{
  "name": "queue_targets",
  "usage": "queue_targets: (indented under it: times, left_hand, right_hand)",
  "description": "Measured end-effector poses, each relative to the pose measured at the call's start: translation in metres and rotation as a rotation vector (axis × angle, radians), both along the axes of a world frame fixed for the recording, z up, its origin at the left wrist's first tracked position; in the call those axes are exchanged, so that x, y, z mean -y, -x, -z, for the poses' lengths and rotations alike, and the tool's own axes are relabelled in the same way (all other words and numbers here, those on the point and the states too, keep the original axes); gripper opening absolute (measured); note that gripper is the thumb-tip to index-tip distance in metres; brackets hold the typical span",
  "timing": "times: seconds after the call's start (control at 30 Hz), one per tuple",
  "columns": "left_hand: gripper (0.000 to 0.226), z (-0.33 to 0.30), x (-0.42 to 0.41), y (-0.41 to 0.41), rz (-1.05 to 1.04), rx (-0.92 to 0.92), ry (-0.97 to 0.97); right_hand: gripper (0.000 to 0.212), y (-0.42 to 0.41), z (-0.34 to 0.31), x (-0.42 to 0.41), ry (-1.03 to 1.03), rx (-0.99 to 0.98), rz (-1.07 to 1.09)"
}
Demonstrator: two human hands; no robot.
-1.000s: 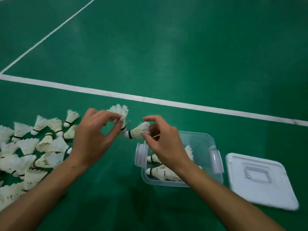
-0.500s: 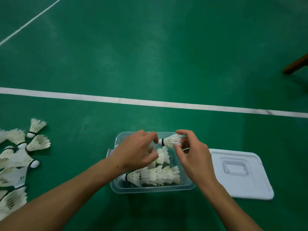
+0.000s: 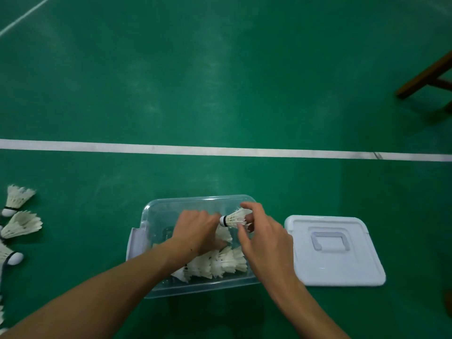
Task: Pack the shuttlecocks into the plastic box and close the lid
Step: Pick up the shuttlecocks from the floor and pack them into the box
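A clear plastic box (image 3: 156,209) sits open on the green floor. A nested row of white shuttlecocks (image 3: 217,264) lies along its near side. My right hand (image 3: 263,238) pinches one shuttlecock (image 3: 236,217) by its feathers above the box, cork pointing left. My left hand (image 3: 195,231) reaches down inside the box, fingers closed on another shuttlecock (image 3: 223,234) whose feathers stick out beside the hand. The white lid (image 3: 335,250) lies flat to the right of the box, handle side up.
Loose shuttlecocks (image 3: 20,225) lie scattered at the left edge of view. A white court line (image 3: 220,151) crosses the floor beyond the box. A brown wooden leg (image 3: 425,78) stands at the upper right.
Both hands carried shuttlecocks from the pile on the left to over the box. The left hand has lowered into the box. My view has shifted right, so most of the pile is out of frame.
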State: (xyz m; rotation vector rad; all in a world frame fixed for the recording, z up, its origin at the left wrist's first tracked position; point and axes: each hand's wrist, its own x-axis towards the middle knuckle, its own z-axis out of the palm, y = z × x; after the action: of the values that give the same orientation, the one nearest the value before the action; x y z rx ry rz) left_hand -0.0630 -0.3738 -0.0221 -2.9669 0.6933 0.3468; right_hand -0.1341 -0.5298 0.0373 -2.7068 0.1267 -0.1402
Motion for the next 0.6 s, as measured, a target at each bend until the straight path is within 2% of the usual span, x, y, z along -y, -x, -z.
queue_targets:
  times: [0.2,0.4,0.6]
  left_hand:
    - [0.048,0.004,0.004,-0.001,-0.052,0.014,0.031]
    - [0.048,-0.001,-0.007,0.002,-0.103,0.022,0.103]
    - [0.046,-0.001,-0.009,0.002,-0.104,0.024,0.127]
  right_hand:
    - [0.044,0.002,-0.001,0.001,0.041,0.060,-0.025]
    - [0.044,0.002,-0.008,0.000,0.113,0.145,-0.053]
    - [0.045,0.002,-0.011,0.000,0.111,0.143,-0.035]
